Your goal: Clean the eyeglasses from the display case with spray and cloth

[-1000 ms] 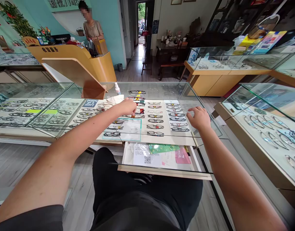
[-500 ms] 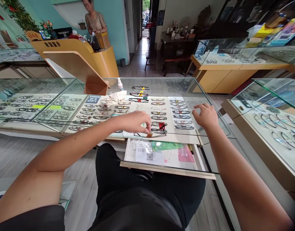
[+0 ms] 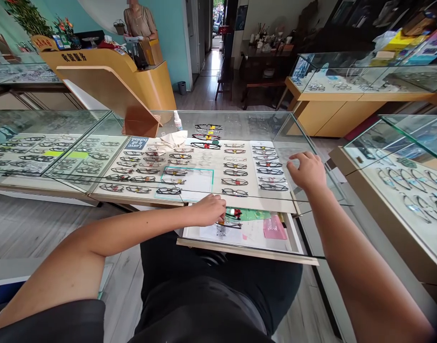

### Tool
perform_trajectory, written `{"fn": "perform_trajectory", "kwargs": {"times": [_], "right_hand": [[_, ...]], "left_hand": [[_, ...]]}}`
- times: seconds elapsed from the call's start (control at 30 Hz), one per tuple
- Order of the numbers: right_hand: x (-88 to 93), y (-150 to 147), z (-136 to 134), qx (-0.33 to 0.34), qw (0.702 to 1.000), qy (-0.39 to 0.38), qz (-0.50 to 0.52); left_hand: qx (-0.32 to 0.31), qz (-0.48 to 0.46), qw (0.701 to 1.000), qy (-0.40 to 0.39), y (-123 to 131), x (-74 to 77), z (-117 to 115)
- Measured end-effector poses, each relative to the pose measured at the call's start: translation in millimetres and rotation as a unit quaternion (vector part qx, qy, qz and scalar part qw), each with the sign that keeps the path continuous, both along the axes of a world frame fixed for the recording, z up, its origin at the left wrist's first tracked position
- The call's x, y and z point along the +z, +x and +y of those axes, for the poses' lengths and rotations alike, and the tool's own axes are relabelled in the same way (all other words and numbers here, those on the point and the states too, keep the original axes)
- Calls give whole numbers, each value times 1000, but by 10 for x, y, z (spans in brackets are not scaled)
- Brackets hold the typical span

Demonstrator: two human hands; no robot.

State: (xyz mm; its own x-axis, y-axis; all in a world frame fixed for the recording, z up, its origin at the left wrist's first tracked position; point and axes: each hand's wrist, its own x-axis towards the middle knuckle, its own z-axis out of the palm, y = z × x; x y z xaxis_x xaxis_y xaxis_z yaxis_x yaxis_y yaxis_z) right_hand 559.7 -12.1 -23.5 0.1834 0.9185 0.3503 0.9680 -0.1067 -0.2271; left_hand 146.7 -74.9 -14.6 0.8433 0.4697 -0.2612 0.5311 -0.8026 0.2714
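My left hand [image 3: 212, 209] is closed on a pair of eyeglasses [image 3: 233, 224], pinched by one side above the pulled-out drawer [image 3: 254, 245]. A red-marked pair of glasses [image 3: 234, 214] shows right behind it; whether the same fingers hold both cannot be made out. Below lie a printed paper [image 3: 206, 232], a green sheet [image 3: 256, 214] and a pink packet [image 3: 274, 227]. My right hand [image 3: 307, 170] is at the glass counter's right end, fingers bent and apart from the thumb, with nothing visible in it. Nearest to it are glasses on a white card [image 3: 269, 164].
Several rows of eyeglasses [image 3: 235, 166] lie in the glass display counter [image 3: 240, 121]. On it stand a spray bottle [image 3: 177, 121], a cloth [image 3: 173, 139] and a tilted wooden-backed board [image 3: 107, 90]. More showcases [image 3: 400, 157] stand at right. A person [image 3: 140, 24] is behind the yellow desk [image 3: 97, 59].
My left hand has moved down and toward me, from above the counter to over the drawer, with the eyeglasses. My right hand has stayed nearly in place.
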Motion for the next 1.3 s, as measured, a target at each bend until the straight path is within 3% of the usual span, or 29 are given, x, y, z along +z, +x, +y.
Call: {"fn": "perform_trajectory", "kwargs": {"times": [0.17,0.33,0.63,0.8,0.97,1.1,1.3], "right_hand": [[8,-8,-1,-1,1000,1,2],[82,-60,-31,-12,1000,-28,2],[140,-99,-46,-30,998,-46,-16],[104,-71,-34,-21,999,-34,-10],[51,-24,-20,-1,1000,-3,7],[69,-27,-22,-7,1000,-21,5],[130,-82,-45,-21,999,-37,-6]], "left_hand": [[46,65,996,37,-106,-273,367],[125,130,981,67,-240,-429,718],[196,162,964,83,-424,-594,905],[198,163,964,75,-422,-608,896],[200,144,966,73,-453,-494,917],[223,108,966,78,-472,-432,978],[249,94,963,41,-426,-530,1061]]}}
